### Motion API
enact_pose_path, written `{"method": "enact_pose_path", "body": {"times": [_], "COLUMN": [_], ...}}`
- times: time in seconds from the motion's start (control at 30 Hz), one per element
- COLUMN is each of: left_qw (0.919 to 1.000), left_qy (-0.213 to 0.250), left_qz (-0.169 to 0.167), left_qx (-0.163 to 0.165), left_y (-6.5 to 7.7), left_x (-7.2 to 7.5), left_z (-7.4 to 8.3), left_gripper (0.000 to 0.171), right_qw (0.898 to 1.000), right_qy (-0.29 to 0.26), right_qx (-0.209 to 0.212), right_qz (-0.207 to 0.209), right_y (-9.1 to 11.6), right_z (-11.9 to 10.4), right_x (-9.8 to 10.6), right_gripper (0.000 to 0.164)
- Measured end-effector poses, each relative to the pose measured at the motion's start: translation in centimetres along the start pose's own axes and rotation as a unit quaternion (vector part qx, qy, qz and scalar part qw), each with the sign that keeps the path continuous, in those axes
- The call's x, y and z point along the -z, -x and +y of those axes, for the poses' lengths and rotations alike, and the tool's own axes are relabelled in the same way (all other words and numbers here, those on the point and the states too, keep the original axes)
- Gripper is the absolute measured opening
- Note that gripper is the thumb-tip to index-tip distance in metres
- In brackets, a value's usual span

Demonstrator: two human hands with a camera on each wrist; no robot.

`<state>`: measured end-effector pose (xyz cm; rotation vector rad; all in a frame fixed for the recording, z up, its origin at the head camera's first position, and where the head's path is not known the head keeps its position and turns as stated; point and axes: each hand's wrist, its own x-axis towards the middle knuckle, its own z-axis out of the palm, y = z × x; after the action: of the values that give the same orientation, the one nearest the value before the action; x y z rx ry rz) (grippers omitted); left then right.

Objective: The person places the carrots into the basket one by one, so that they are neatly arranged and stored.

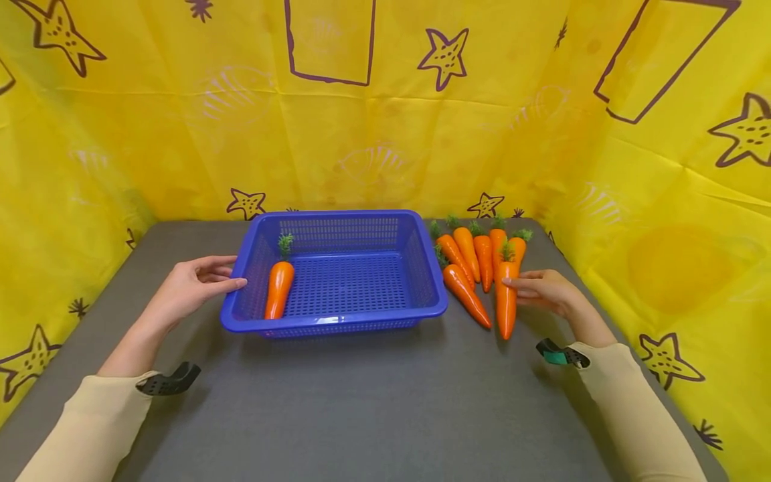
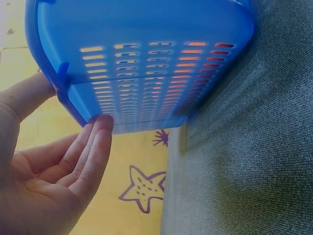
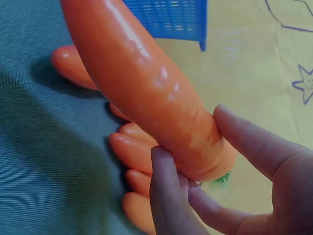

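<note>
Nearest you, your beige sleeves (image 1: pixel 99 418) reach in over the gray desk (image 1: pixel 373 415), each with a dark band (image 1: pixel 171 380) near the cuff. Your left hand (image 1: pixel 195 281) has its grip clamped on the left rim of the blue basket (image 1: pixel 334 323), the thumb over the edge and the fingers against the outside wall. Your right hand (image 1: pixel 551 291) has its grip pinched on a carrot (image 1: pixel 506 301) near the thick end, thumb on one side and fingers on the other; the carrot's tip points towards you and its green tuft away. The basket stands to the left of that carrot, and inside it, near its left wall, lies a single orange carrot (image 1: pixel 280 288), tuft towards the far wall. Just beyond the carrot you hold, more carrots (image 1: pixel 484 258) lie clustered beside the basket's right end. Behind everything hangs yellow cloth (image 1: pixel 385 134) printed with purple starfish.
</note>
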<state>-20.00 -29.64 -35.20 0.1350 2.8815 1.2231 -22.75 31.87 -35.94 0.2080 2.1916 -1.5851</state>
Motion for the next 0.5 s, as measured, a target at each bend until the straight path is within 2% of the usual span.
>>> {"method": "enact_pose_path", "body": {"times": [0.2,0.5], "left_qw": [1.0,1.0], "left_qy": [-0.002,-0.002], "left_qz": [0.001,-0.001], "left_qx": [-0.001,-0.001], "left_y": [0.0,0.0], "left_x": [0.1,0.0], "left_z": [0.1,0.0], "left_gripper": [0.07,0.07], "right_qw": [0.999,0.998], "right_qy": [0.042,0.053], "right_qx": [0.011,0.016], "right_qz": [0.002,-0.007], "right_y": [0.4,0.6], "right_z": [-1.5,-3.5], "right_x": [0.1,-0.6], "right_gripper": [0.083,0.09]}}
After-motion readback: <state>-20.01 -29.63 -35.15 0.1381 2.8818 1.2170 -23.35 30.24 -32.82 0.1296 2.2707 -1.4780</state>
